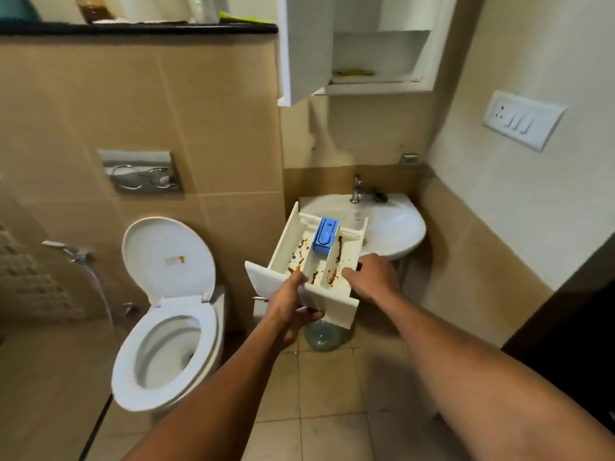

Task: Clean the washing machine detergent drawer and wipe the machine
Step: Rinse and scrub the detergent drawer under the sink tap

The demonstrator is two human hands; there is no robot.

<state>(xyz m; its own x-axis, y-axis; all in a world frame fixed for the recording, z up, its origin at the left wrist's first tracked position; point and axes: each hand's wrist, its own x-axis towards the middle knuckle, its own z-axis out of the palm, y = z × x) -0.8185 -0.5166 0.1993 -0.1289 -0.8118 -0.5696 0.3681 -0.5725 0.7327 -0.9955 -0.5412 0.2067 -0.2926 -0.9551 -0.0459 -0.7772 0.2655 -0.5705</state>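
The white detergent drawer (309,261) is held in the air in front of the wash basin (392,227). Reddish-brown stains streak its compartments, and a blue insert (325,236) sits in the middle one toward the far end. My left hand (291,311) grips the drawer's front panel, thumb on top and fingers underneath. My right hand (372,276) holds the drawer's right side wall near the front. The washing machine is not in view.
An open toilet (169,314) stands to the left, with a flush plate (141,171) on the tiled wall above. A tap (356,189) sits at the basin's back. An open white cabinet (359,51) hangs overhead. A bottle (324,336) lies on the floor below the drawer.
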